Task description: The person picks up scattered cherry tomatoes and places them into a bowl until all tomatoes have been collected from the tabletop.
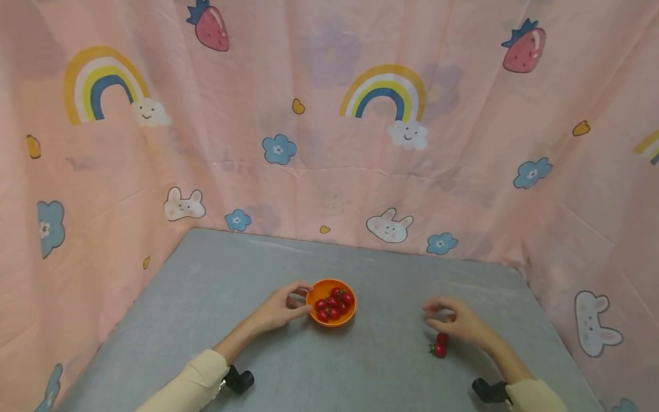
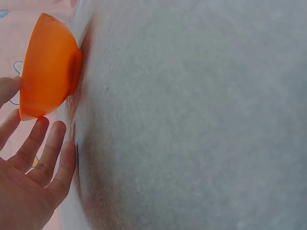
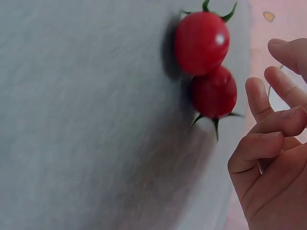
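Observation:
An orange bowl (image 1: 318, 320) stands upright on the grey table, with several small red cherry tomatoes (image 1: 333, 313) inside. My left hand (image 1: 282, 308) is at the bowl's left side, its fingertips right at the rim. In the left wrist view the fingers (image 2: 50, 155) are spread and fairly straight beside the bowl (image 2: 50, 67). Two more cherry tomatoes (image 3: 201, 44) with green stalks lie touching each other on the table at the right. Just above and behind them hovers my right hand (image 1: 458, 321), fingers loosely bent and nothing held between them.
The grey table (image 1: 247, 377) reaches back to a pink curtain (image 1: 319, 189) printed with rainbows, rabbits and flowers, which also hangs along both sides. Black wrist mounts (image 1: 239, 380) sit at the cream sleeves (image 1: 193, 380).

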`<action>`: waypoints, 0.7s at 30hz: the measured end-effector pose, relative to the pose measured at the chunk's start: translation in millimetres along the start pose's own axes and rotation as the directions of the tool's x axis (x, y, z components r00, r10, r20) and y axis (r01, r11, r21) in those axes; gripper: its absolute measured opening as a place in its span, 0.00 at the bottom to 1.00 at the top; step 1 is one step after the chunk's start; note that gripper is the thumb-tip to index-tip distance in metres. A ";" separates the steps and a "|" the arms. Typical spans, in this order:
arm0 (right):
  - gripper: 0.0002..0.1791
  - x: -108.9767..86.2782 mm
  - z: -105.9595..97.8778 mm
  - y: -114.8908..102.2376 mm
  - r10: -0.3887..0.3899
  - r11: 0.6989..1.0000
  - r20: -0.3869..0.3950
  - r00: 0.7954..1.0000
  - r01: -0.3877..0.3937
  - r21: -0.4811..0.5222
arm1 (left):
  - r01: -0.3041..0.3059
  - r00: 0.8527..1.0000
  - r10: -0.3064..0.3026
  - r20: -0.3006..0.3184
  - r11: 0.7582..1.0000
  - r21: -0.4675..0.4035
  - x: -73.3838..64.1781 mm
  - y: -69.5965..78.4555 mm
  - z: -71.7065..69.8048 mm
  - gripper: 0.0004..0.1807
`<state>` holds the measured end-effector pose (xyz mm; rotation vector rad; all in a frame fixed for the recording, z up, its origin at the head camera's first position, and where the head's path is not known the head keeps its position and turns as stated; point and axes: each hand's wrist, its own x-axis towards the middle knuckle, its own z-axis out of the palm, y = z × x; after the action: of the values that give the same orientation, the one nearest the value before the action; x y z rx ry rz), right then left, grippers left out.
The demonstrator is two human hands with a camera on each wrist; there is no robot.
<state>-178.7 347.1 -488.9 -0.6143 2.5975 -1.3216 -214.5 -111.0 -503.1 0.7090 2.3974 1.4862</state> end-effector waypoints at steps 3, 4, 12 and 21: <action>0.16 -4.3 -2.7 1.1 0.035 0.999 0.013 0.999 -0.035 0.016 | -0.009 1.000 0.009 -0.007 1.000 0.005 0.3 0.5 -0.6 0.22; 0.16 -5.5 -3.6 1.2 0.044 0.999 0.021 0.999 -0.044 0.022 | -0.013 1.000 0.013 -0.009 1.000 0.005 0.4 0.7 -0.9 0.23; 0.19 -13.5 -7.9 7.3 0.079 0.996 0.058 0.995 -0.081 0.032 | -0.009 1.000 0.009 -0.012 1.000 0.020 0.3 -0.3 -1.7 0.23; 0.26 -28.1 -17.4 9.9 0.011 0.999 0.121 0.993 -0.017 0.046 | -0.015 1.000 0.015 -0.011 1.000 0.010 1.1 -1.2 -0.3 0.23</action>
<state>-161.8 377.2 -487.7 -0.6458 2.4638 -1.2951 -215.9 -111.2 -503.9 0.7243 2.4145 1.4881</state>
